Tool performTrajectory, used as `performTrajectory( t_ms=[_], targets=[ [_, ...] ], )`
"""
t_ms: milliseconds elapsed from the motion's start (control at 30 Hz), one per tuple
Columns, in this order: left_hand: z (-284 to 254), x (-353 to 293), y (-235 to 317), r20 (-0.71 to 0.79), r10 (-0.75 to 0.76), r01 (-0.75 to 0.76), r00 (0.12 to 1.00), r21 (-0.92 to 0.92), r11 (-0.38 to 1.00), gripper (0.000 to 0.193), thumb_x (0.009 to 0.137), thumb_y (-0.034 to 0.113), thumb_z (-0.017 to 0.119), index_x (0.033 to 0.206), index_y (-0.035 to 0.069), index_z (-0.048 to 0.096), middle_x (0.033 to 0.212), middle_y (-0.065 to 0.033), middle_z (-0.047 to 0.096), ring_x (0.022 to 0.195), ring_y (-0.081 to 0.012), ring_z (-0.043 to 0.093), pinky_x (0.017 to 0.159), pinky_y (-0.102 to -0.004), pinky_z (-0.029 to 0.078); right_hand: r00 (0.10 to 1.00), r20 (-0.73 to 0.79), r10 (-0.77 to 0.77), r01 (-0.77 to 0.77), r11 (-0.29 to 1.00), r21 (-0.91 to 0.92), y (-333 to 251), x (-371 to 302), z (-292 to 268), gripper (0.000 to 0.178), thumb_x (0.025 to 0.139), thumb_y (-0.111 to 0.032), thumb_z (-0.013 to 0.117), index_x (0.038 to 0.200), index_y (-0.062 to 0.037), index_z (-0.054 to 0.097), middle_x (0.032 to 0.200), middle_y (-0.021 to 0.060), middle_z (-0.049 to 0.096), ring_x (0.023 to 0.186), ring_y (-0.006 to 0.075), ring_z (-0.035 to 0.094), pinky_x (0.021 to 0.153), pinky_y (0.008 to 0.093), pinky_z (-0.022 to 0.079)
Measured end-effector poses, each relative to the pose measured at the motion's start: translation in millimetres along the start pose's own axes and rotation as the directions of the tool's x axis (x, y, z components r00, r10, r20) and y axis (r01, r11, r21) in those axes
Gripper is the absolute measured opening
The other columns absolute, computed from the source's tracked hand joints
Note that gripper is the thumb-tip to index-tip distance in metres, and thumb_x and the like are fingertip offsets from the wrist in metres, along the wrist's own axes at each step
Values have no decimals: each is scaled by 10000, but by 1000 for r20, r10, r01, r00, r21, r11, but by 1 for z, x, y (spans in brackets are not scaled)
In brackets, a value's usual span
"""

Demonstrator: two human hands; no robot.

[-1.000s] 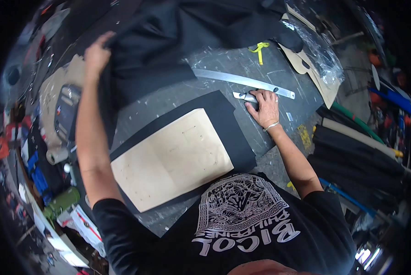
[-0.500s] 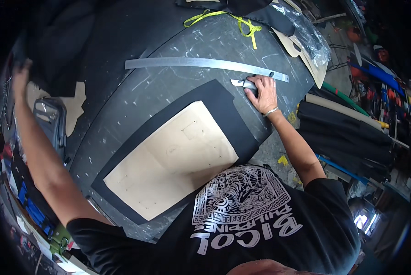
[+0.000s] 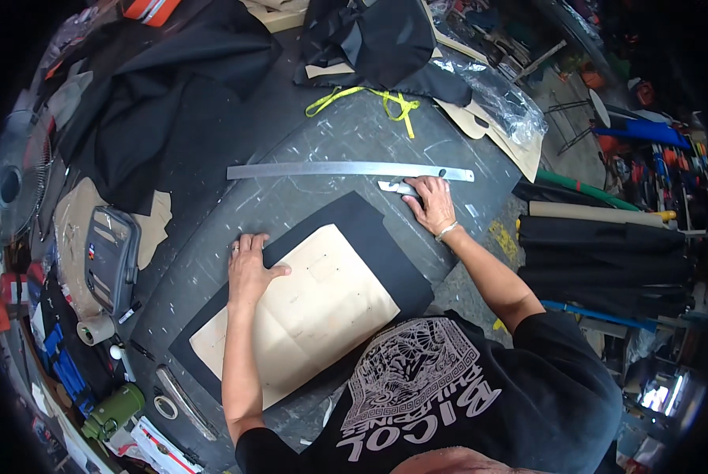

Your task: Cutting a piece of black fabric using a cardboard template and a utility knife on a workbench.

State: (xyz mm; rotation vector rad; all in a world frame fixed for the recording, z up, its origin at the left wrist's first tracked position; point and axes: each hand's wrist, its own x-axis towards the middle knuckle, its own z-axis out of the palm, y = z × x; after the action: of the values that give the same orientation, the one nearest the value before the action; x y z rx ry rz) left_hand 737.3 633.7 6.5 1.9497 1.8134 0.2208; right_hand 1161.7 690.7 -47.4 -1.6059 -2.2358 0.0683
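A tan paper pattern (image 3: pixel 310 308) lies on a larger black sheet (image 3: pixel 397 265) in front of me. My left hand (image 3: pixel 249 272) rests flat at the pattern's upper left edge, its thumb spread onto the paper and its fingers on the black sheet. To the right, my right hand (image 3: pixel 433 207) is closed around a utility knife (image 3: pixel 400 188) whose pale blade end points left. The knife lies low at the table surface. Just beyond it is a long metal ruler (image 3: pixel 322 169) with a small dark knob near its right end.
The scratched dark table (image 3: pixel 212 272) carries a yellow tape measure (image 3: pixel 401 110), black fabric (image 3: pixel 172 103) and a grey case (image 3: pixel 113 253). A fan (image 3: pixel 14 182) stands far left. Rolls of black material (image 3: pixel 599 257) lie beyond the table's right edge. A tape roll (image 3: pixel 166 407) sits lower left.
My left hand has come in from the far left and now lies on the pattern and black sheet. My right hand still holds the knife. The view has shifted.
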Motion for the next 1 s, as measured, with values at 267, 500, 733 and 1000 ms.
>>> performTrajectory(
  t_ms=[267,500,733,1000],
  targets=[
    [10,10,6,91,-244,251,965,-77,965,662,620,180,927,1172,50,586,1159,-195,666,1093,-374,646,917,-460,527,967,-77,244,-245,970,6,53,64,-11,358,848,-297,757,1171,-150,712,1111,76,641,1094,307,558,915,465,408],
    [14,8,-4,173,-264,262,949,36,964,436,742,274,855,1106,61,743,1147,-144,713,1127,-348,630,1002,-461,446,977,71,201,-211,960,184,76,120,-9,293,857,-278,747,1112,-133,739,1091,82,656,1071,321,581,915,493,454],
    [-7,80,15,153,-131,110,979,137,984,345,823,304,782,1070,67,738,1107,-114,706,1139,-351,601,1036,-488,406,967,128,220,-253,882,398,76,145,11,237,863,-238,749,1072,-126,754,1045,72,649,1051,313,581,937,513,455],
    [-16,200,24,-62,62,-34,996,379,925,200,803,178,774,988,109,737,1031,-81,702,1029,-308,632,896,-449,453,996,-18,92,-66,823,564,67,208,37,185,861,-202,743,1027,-121,752,961,88,650,971,316,590,887,437,472]
  ],
)
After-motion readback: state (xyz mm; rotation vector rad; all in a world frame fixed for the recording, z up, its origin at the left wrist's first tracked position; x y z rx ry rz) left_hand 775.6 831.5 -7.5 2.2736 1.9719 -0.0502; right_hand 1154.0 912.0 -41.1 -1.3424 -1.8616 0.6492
